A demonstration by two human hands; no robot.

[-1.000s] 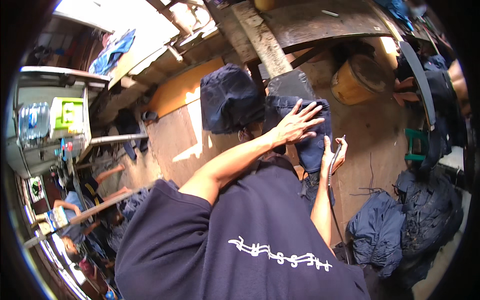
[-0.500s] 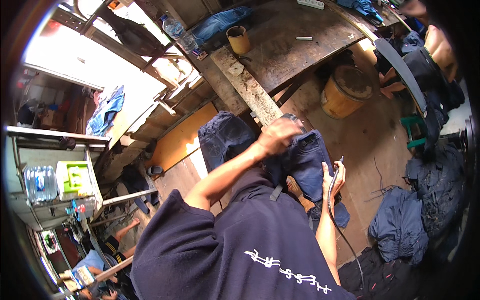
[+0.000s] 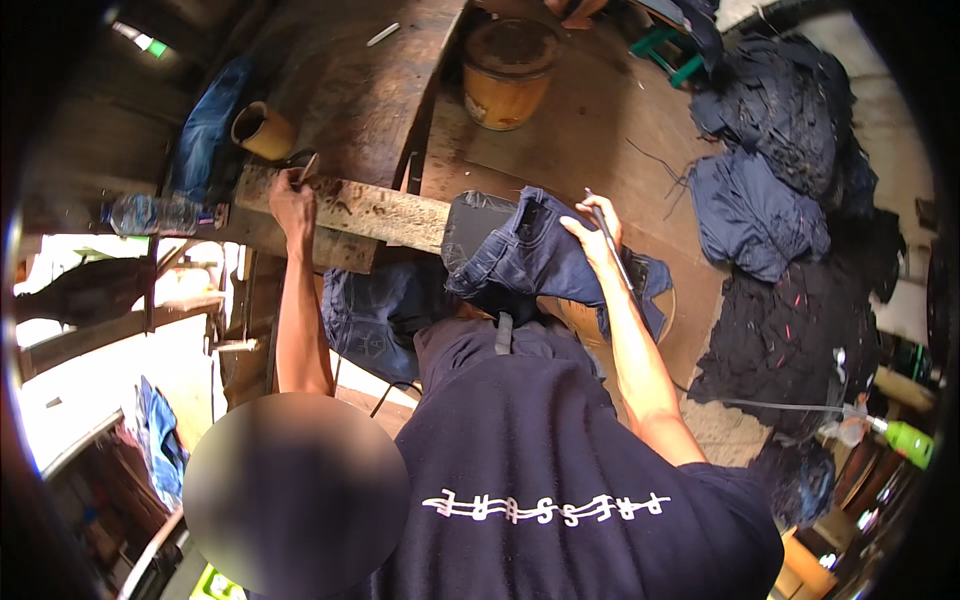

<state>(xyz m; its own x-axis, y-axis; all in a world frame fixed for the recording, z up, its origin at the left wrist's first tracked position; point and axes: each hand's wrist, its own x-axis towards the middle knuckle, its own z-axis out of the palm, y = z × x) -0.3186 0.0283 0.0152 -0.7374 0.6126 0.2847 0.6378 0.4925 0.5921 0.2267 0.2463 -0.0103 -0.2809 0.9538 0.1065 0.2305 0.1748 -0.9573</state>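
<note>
Left hand [image 3: 291, 196] closed around the end of a thin metal tool [image 3: 307, 168], resting on the top edge of a worn wooden plank [image 3: 345, 208] at about 10 o'clock in the view; just beyond it, at 11 o'clock, a yellowish cup [image 3: 262, 131] stands on the dark wooden worktop [image 3: 370, 90]; a clear plastic bottle [image 3: 152, 213] lies to the left of the hand. Right hand [image 3: 592, 228] near the centre, fingers curled narrow around a slim rod [image 3: 610, 240], palm pressed on a pair of dark blue jeans [image 3: 535, 262]; the jeans are draped over a dark rounded form [image 3: 472, 222] at the plank's right end, hanging toward the person's dark shirt [image 3: 560, 470]. Outward at 12 o'clock, a round orange bucket [image 3: 507, 72] on the floor; at 1 to 3 o'clock, heaps of dark denim clothing [image 3: 775, 170] lie well apart from the hands; at 4 o'clock a green-capped spray bottle [image 3: 890, 436].
</note>
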